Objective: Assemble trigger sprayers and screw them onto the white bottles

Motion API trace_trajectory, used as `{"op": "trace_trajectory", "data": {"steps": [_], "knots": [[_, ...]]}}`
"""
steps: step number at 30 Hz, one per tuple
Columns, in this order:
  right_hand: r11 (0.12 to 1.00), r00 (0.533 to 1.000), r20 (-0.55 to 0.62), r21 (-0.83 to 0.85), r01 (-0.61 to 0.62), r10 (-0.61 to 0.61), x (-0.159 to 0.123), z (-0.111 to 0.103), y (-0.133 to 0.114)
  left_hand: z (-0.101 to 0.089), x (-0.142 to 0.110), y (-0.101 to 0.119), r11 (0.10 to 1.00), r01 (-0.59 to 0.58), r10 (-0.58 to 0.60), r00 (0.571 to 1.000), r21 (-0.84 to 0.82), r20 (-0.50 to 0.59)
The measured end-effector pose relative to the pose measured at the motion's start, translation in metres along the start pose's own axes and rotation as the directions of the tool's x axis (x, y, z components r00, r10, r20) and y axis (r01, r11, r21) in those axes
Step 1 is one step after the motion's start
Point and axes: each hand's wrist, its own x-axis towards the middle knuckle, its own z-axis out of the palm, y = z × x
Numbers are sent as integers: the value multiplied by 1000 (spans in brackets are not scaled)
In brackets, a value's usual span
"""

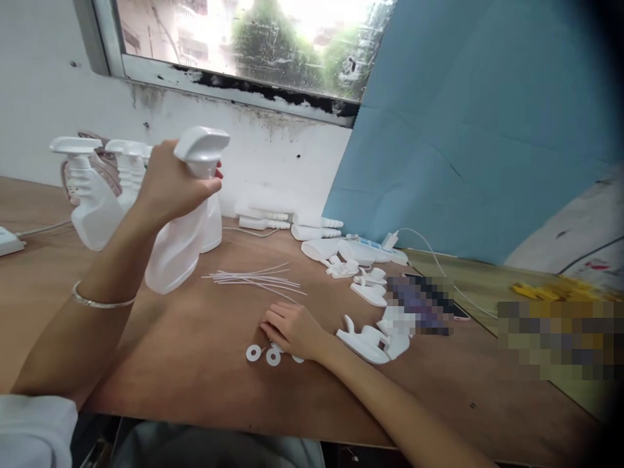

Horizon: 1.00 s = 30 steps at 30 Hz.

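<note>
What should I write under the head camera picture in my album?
Left hand holding a white spray bottle, right hand resting by little white rings on the table.

Daylight glares through the window [292, 39], nearly burnt out; soft shadows darken the tabletop [219, 390], blurred blocks mask patches, and black vignetting rounds the right corners

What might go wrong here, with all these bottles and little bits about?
The left hand holds a tilted spray bottle close to other bottles, so a swing might knock one over. The small white rings lie loose by the right hand, which could brush them out of place. The thin tubes are loose too and might scatter if a hand catches them.
</note>
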Motion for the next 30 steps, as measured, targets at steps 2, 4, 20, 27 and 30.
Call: {"op": "trace_trajectory", "data": {"steps": [2, 4, 20, 27, 30], "knots": [[996, 999, 16, -75, 38, -37, 0, 0, -1, 9, 3, -7, 999, 40, -40, 998, -12, 47], [993, 998, 21, -103, 56, -54, 0, 1, -1, 17, 5, -14, 998, 64, -62, 995, -25, 79], [987, 996, 42, -138, 82, -77, 0, -3, -3, -18, 19, -66, 972, 167, -151, 983, -163, 105], [986, 996, 48, -143, 80, -74, 0, -2, -3, -25, 21, -77, 909, 225, -265, 962, -351, -68], [987, 996, 49, -144, 78, -72, 0, -2, -3, -27, 22, -76, 904, 244, -287, 955, -352, -77]]}}
